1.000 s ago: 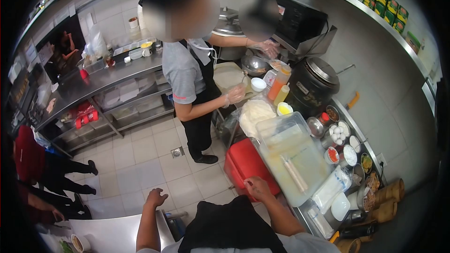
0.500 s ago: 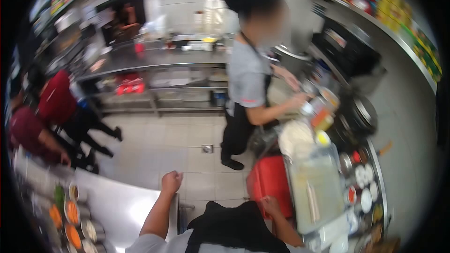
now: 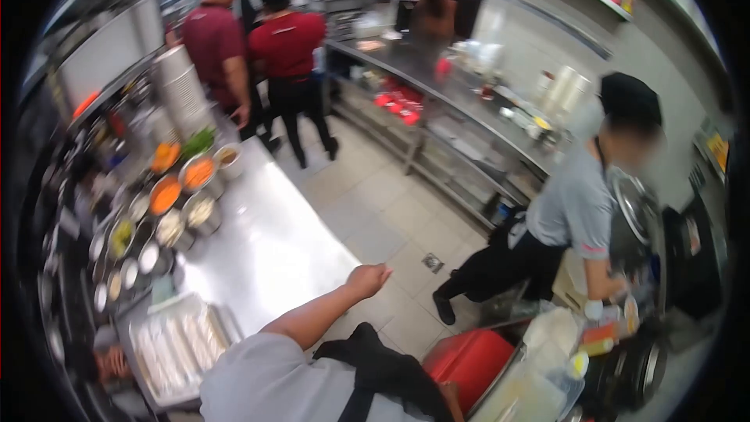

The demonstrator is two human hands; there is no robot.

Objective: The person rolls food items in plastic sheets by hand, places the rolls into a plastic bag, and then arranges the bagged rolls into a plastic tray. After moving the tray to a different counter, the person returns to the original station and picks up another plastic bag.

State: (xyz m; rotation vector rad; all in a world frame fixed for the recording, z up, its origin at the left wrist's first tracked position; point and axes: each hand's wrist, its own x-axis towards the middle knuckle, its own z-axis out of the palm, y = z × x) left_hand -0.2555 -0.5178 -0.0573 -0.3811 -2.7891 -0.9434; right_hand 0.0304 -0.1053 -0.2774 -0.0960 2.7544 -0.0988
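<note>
My left hand is held out just past the corner of the steel counter, over the tiled floor, with its fingers curled closed and nothing showing in them. Low at the bottom of the view, my right hand is mostly hidden beside my black apron, close to a red bin; its fingers do not show clearly. To the right of the bin is a tray of pale contents. A white tray of wrapped white rolls sits on the counter to my left.
Metal pots of shredded orange food and other ingredients line the counter's far left. A co-worker in a grey shirt leans over the right-hand worktop. Two people in red shirts stand at the back left, near a long steel table.
My view has swung left, bringing the counter and the rolls into sight. My left hand stays closed, while my right hand is now mostly out of sight. The co-worker leans further over the worktop.
</note>
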